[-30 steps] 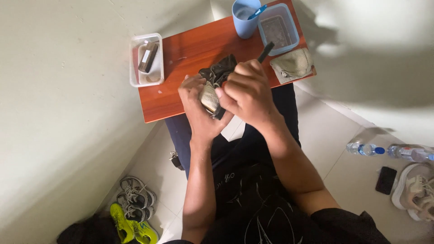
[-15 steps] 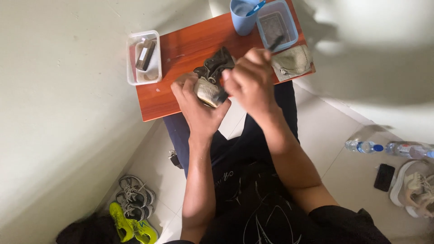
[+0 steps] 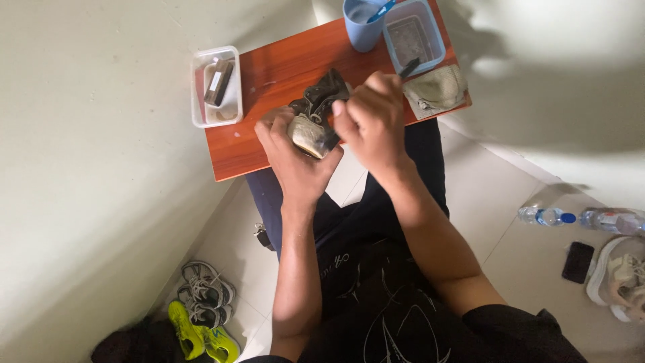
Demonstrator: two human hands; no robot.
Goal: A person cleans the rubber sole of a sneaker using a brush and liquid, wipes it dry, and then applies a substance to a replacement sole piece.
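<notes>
The left hand point(image 3: 295, 158) cradles a small, worn dark-grey shoe with a pale, dirty sole point(image 3: 316, 121), its grip clamped around the heel end and holding it tilted just above the reddish-brown wooden counter point(image 3: 269, 74). The right hand point(image 3: 369, 117) is closed tight on a dark-handled brush-like tool point(image 3: 410, 66), whose end sticks out past the knuckles; its working tip is hidden, so whether it touches the shoe cannot be told. Beyond the hands stand a blue plastic cup point(image 3: 363, 27) and a light-blue rectangular tub point(image 3: 413, 33), with a crumpled grey cloth point(image 3: 440, 87) just beside the tub; a clear plastic tray holding small dark items point(image 3: 216, 84) sits at the counter's left end. This looks like the scrubbing step of cleaning the shoe; a next stroke would call for a steady left hold and the shoe turned to expose the soiled sole.
</notes>
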